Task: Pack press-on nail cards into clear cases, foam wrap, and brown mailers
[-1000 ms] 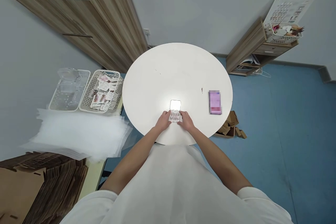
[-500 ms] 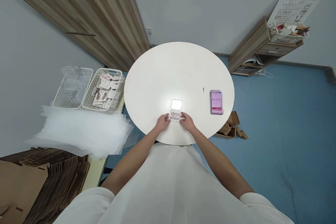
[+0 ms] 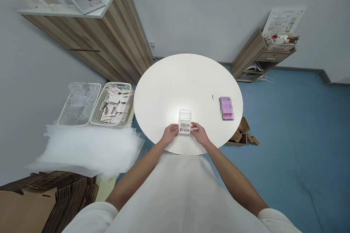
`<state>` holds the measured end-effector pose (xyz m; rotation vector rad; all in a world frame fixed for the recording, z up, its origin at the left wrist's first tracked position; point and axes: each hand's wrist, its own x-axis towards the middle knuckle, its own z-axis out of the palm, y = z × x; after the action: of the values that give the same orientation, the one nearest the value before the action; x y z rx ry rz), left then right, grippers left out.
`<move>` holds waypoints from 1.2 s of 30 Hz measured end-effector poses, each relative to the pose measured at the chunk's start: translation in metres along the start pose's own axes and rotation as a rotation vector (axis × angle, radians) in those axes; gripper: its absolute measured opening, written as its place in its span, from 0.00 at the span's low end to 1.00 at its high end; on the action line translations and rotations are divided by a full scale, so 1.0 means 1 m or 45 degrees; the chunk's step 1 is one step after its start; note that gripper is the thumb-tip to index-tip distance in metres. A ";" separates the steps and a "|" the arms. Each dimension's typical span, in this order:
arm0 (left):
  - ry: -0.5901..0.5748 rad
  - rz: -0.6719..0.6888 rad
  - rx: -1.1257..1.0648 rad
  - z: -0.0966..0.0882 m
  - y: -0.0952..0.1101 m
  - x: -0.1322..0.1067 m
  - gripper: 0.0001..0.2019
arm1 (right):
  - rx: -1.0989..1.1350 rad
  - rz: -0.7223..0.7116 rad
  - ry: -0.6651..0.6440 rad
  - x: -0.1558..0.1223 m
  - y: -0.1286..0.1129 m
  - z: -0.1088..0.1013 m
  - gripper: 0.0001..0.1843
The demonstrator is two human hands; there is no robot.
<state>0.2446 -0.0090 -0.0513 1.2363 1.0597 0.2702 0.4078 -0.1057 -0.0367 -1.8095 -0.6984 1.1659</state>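
Note:
A small clear plastic case (image 3: 185, 133) sits near the front edge of the white oval table, its lid (image 3: 185, 114) raised and tilted back. Two rows of press-on nails (image 3: 185, 127) show inside. My left hand (image 3: 170, 134) grips the left side of the case between its fingers and thumb. On the opposite side my right hand (image 3: 199, 133) pinches the right edge in the same way. To the right on the table lies a blurred purple rectangular thing (image 3: 226, 109), apart from both hands.
The white table (image 3: 188, 76) stands before me. At its left, a perforated basket (image 3: 94, 116) holds printed cards, beside a tray of clear plastic cases (image 3: 78, 107). White foam sheets (image 3: 87, 149) and flat cardboard (image 3: 27, 211) lie nearer. A cardboard box (image 3: 239, 140) sits on the floor at right.
My view has tilted up a little, so everything sits lower in the frame. The glare on the lid has faded. Both hands stay at the sides of the case.

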 end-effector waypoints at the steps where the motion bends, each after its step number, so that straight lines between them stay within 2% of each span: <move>1: -0.015 -0.012 -0.048 -0.003 0.001 -0.001 0.16 | 0.022 0.006 0.006 -0.002 -0.002 0.001 0.25; 6: -0.110 -0.036 -0.306 -0.013 0.008 -0.003 0.20 | 0.209 0.056 0.036 0.000 -0.011 -0.002 0.20; 9: -0.157 -0.054 -0.391 -0.016 0.014 -0.004 0.22 | 0.424 0.175 0.068 0.006 -0.021 -0.010 0.18; 12: -0.230 -0.085 -0.434 -0.015 0.019 -0.008 0.22 | 0.620 0.301 -0.025 0.012 -0.032 -0.017 0.16; 14: -0.284 -0.107 -0.460 -0.013 0.022 -0.011 0.21 | 0.653 0.333 -0.094 0.014 -0.038 -0.020 0.14; 20: -0.350 -0.193 -0.578 -0.008 0.026 -0.019 0.19 | 0.617 0.185 -0.173 0.014 -0.050 -0.025 0.14; 24: -0.353 -0.223 -0.671 -0.005 0.028 -0.021 0.18 | 0.691 0.084 -0.301 0.009 -0.053 -0.030 0.13; 28: -0.341 -0.239 -0.731 -0.002 0.029 -0.021 0.17 | 0.744 0.069 -0.415 0.000 -0.052 -0.032 0.13; 36: -0.260 -0.246 -0.814 0.006 0.030 -0.020 0.17 | 0.779 0.085 -0.350 -0.008 -0.040 -0.030 0.16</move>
<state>0.2495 -0.0153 -0.0161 0.5689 0.8159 0.2961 0.4313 -0.1035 0.0081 -1.1790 -0.3701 1.4943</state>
